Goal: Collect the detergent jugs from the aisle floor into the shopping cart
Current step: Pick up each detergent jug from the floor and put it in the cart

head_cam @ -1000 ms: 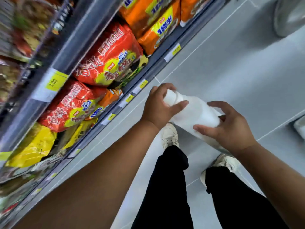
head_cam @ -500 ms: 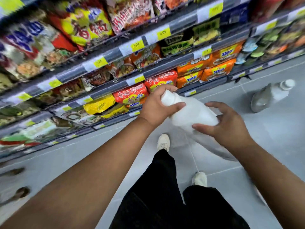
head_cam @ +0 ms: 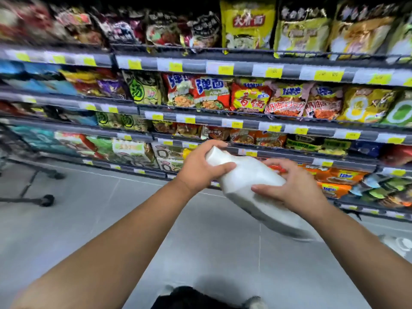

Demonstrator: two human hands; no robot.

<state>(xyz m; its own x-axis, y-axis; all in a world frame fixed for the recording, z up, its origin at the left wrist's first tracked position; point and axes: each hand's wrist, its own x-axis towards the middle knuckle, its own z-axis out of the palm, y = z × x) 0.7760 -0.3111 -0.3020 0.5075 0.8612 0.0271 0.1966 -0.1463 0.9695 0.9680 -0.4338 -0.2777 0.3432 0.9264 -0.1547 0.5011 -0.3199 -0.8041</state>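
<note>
Well left of my fingers, the dark metal-framed shopping cart (head_cam: pixel 45 200) shows only its wheeled base and a blurred corner, so I judge the carry has some way to go. My left hand (head_cam: pixel 200 169) wraps the narrow neck of the white plastic detergent jug (head_cam: pixel 243 181), thumb across the front, probably to steer the top. The jug hangs tilted between both hands, neck up-left, base low-right, clear of the grey tiled floor (head_cam: pixel 111 219). My right hand (head_cam: pixel 294 190) curls over its wide body, taking the weight, I think. Beyond the fingertips stand shelves of bright noodle packets (head_cam: pixel 249 97). Low right of my right fingers lies a blurred white shape (head_cam: pixel 401 244); I cannot tell what.
</note>
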